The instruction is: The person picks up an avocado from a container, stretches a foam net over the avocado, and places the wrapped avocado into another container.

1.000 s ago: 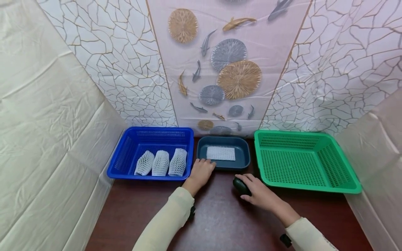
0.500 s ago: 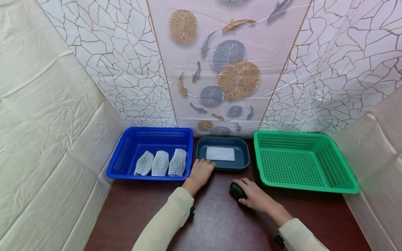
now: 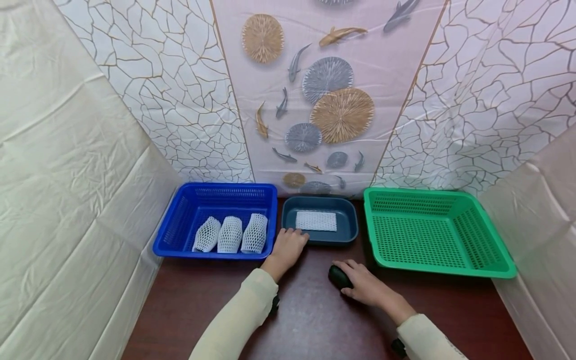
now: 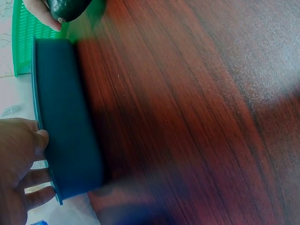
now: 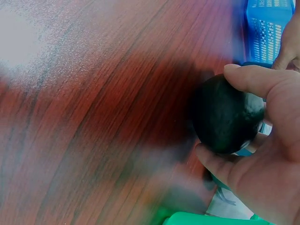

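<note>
In the head view my right hand (image 3: pixel 368 286) grips a dark green avocado (image 3: pixel 339 278) just above the table. The right wrist view shows the avocado (image 5: pixel 224 115) between thumb and fingers, its glossy skin facing the camera. My left hand (image 3: pixel 289 249) holds the near left rim of a dark teal tray (image 3: pixel 288 236). From the left wrist, the thumb lies against the outer wall of the tray (image 4: pixel 70 126) and the fingers reach over its rim. A flat white foam net sleeve (image 3: pixel 316 220) lies inside the tray.
Left of the tray stands a blue basket (image 3: pixel 216 187) with 3 items in white foam nets (image 3: pixel 229 235); their contents are hidden. A green basket (image 3: pixel 443 272) stands at the right. Cloth walls (image 3: pixel 90 200) close in the dark brown table (image 3: pixel 310 320) at its back and sides.
My right hand has moved a little left and nearer to me with the avocado, then slowed. The left hand stays on the tray rim.
</note>
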The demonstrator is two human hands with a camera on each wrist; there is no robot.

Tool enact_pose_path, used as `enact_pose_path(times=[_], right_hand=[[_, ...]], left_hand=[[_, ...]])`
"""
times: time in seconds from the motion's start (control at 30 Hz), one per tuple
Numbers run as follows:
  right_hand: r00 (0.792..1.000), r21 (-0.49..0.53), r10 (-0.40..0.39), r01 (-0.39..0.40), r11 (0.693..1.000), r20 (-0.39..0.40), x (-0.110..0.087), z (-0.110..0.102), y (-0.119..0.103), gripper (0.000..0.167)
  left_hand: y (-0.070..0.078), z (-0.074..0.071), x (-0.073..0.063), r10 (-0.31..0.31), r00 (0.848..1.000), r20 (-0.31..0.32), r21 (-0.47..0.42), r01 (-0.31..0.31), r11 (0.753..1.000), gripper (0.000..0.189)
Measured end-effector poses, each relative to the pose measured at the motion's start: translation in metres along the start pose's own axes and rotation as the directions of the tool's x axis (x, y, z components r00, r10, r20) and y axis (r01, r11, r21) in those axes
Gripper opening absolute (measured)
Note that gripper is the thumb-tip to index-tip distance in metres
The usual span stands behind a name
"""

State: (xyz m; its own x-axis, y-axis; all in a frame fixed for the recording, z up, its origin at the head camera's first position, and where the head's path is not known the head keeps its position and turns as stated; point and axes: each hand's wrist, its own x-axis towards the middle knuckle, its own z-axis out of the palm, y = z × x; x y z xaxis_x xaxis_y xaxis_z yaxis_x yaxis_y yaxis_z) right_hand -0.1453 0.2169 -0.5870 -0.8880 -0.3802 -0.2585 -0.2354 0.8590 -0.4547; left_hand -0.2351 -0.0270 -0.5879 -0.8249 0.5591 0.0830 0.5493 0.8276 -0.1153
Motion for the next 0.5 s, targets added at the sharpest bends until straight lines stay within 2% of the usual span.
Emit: enact_pose_path(times=[0.5], right_hand=[[1.0, 0.018, 0.021, -0.021, 1.0, 0.013, 0.0029, 0.0029, 0.0046, 0.073]], left_hand=[[0.0006, 0.0006, 0.0006, -0.01, 1.0, 0.001, 0.007, 0.01, 1.0, 0.026]])
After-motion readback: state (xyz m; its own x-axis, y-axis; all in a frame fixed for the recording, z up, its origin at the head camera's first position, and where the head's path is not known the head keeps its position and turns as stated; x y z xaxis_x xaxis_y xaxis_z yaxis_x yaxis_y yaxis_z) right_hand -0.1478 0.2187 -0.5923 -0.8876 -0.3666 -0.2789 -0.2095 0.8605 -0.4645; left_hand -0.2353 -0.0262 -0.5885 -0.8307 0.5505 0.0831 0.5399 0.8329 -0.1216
